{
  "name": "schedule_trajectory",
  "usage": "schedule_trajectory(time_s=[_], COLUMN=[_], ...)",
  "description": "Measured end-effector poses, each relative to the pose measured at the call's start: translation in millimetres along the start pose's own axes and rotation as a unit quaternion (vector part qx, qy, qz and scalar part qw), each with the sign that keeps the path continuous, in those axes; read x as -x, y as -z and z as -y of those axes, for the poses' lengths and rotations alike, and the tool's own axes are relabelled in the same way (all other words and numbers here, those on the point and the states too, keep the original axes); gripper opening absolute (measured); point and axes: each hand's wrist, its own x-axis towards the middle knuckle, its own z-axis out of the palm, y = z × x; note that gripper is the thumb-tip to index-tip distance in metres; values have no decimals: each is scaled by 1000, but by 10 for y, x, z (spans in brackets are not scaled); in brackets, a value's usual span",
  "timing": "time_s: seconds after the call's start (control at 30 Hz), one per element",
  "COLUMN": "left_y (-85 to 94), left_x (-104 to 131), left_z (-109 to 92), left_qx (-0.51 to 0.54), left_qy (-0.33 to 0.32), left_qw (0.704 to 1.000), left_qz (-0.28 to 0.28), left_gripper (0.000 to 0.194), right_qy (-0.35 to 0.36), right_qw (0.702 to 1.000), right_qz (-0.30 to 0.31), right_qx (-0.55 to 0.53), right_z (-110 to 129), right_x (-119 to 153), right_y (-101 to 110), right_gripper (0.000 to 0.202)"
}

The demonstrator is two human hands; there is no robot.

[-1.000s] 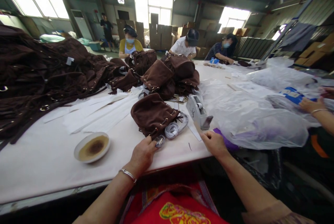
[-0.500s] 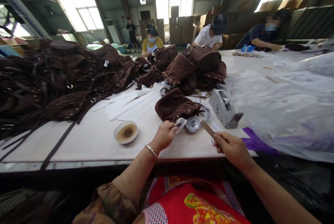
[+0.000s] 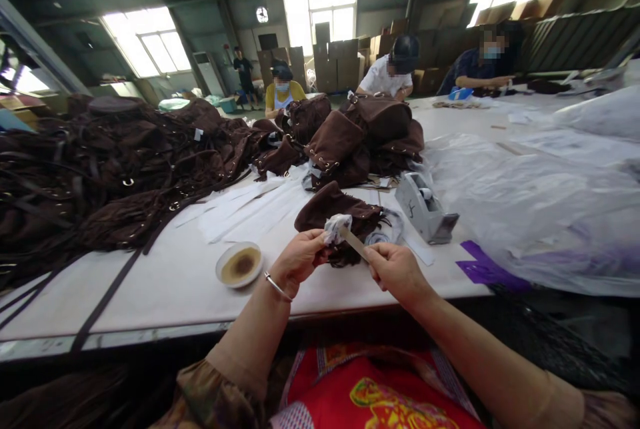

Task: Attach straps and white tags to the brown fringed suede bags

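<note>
Head view: a person's two bare hands work above the near edge of a white-covered table (image 3: pixel 165 302). The left hand (image 3: pixel 303 256) pinches a crumpled bundle of translucent whitish plastic wrap (image 3: pixel 338 224) between thumb and fingers. The right hand (image 3: pixel 397 268) pinches the near end of a narrow, flat tan strip (image 3: pixel 357 245), whose far end meets the wrap; whether it is stuck there cannot be told. Just beyond lies a dark brown, suede-like bag (image 3: pixel 317 206) with metal eyelets and fringe. To its right stands a grey tape dispenser (image 3: pixel 425 209); to the left hand's left, near the wrist, sits a round white dish (image 3: pixel 223 278) of brownish contents. Possible faults: a loose pinch could let the wrap spring open; a skewed strip could crease or catch the fringe; a leftward wrist swing could tip the dish.
</note>
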Motion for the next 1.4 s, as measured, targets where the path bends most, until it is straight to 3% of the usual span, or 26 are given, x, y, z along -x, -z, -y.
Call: schedule_trajectory(time_s=[0.17, 0.33, 0.5, 0.67, 0.8, 1.1, 1.27, 1.4], left_y=[-19, 45, 73, 37, 73, 120, -5, -136], left_x=[35, 7, -26, -2, 0, -28, 8, 85], left_z=[6, 24, 64, 72, 74, 89, 91, 65], left_qx=[-55, -12, -26, -65, -35, -24, -115, -255], left_qy=[-10, 0, -6, -16, -10, 3, -27, -68], left_qw=[998, 1000, 999, 997, 999, 999, 992, 964], left_qz=[7, 7, 37, 31, 33, 41, 40, 22], left_gripper=[43, 46, 44, 45, 46, 43, 40, 32], right_qy=[43, 79, 92, 116, 161, 210, 201, 120], right_qw=[999, 996, 992, 988, 976, 953, 970, 986], right_qz=[6, 5, -3, 15, 22, -15, 14, 110], right_qx=[4, 45, 81, 105, 148, 216, 138, -45], right_z=[40, -27, -76, -55, -44, 41, 14, -118], right_x=[51, 129, 49, -42, -9, 4, -104, -102], right_y=[-6, 64, 63, 46, 87, 116, 33, -48], right_gripper=[37, 37, 35, 33, 29, 24, 26, 28])
